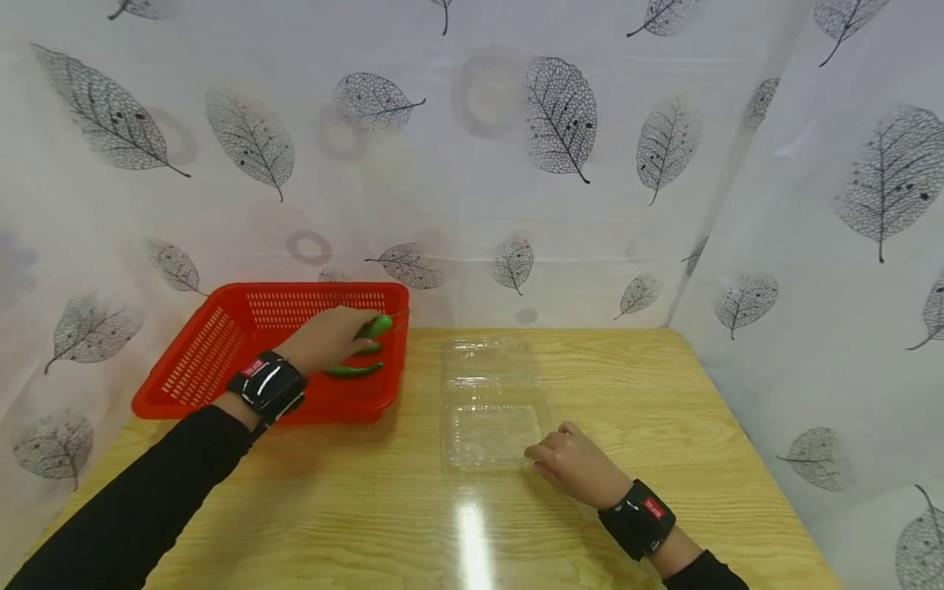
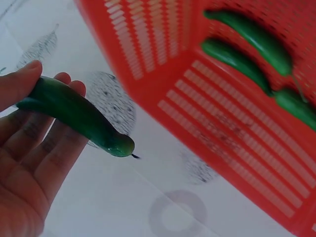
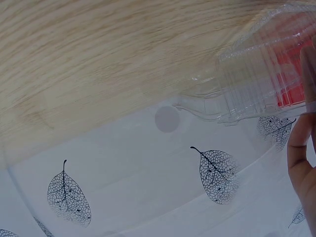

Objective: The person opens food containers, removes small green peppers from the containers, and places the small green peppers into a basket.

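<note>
My left hand [image 1: 333, 338] is over the right part of a red plastic basket [image 1: 369, 406]. Between thumb and fingers it pinches a green chili pepper [image 2: 76, 111], whose stem end points away from the palm. Several other green chili peppers [image 2: 237, 61] lie in the basket; one pepper [image 1: 354, 370] shows just below the hand in the head view. My right hand [image 1: 578, 465] holds the near right corner of a clear plastic box [image 1: 492, 434], its fingers bent at the rim. The box stands with its lid [image 1: 490, 359] folded back, and its fingertips' contact is partly hidden.
The basket and box stand on a light wooden table [image 1: 627, 393], the basket left of the box. A white curtain [image 1: 472, 188] with a leaf print hangs behind the table and along its sides. Light glares off the table's near middle.
</note>
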